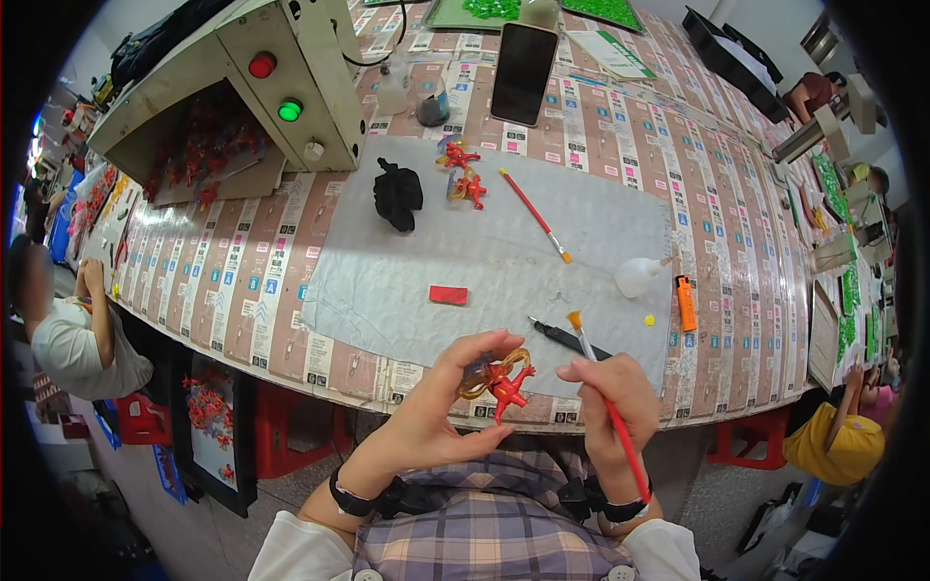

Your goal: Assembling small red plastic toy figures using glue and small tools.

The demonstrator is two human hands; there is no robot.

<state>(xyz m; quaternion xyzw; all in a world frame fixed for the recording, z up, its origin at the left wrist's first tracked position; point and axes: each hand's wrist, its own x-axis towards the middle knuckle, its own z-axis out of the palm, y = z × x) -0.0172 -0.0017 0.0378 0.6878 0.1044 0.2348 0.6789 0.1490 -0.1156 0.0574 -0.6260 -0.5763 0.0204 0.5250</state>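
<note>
Left hand (433, 416): it had the red figure (508, 389) caught between forefinger and thumb, forefinger curled above it, thumb below, the rest of the toy leaning clear to the right.
Right hand (632, 395): over here the fingers were clamped on a red-handled brush (625, 447), bristles up and away, well short of the figure.
Grey sheet (358, 281): a busy patch! A red block (448, 294) lay near the middle, a black cloth (398, 196) crumpled beyond it, two more figures (468, 190) close by, a second brush (535, 215) slanting across, a white bottle (637, 278) at the right, and a dark craft knife (567, 337) (just behind the working brush's tip).
Table (242, 310): printed strips ran all over it; an orange lighter (687, 303) sat right of the sheet, a phone (524, 76) stood at the back, and a metal box (310, 87) with red and green buttons loomed at the left.
Room: a person in white (82, 344) sat off to the left, one in yellow (835, 441) to the right.
Red figure's look: glossy red, limbs flung wide, with see-through amber loops on its left.
</note>
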